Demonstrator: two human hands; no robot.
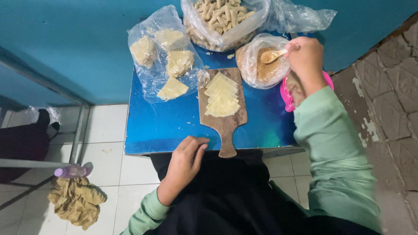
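Note:
My right hand (307, 58) holds a small wooden spoon (272, 55) heaped with brown crumbs over an open plastic bag of the same crumbs (261, 65). A pink bowl (285, 93) sits partly hidden under that wrist. My left hand (185, 163) rests flat on the near edge of the blue table (165, 126), holding nothing, just left of the handle of a wooden cutting board (226, 124). Several pale triangular dough sheets (221, 95) lie stacked on the board.
A clear bag of pale folded wrappers (167, 61) lies at the table's back left. A bag of finger-shaped pastries (220, 19) stands at the back. On the tiled floor to the left are a crumpled tan cloth (77, 200) and a metal frame (78, 130).

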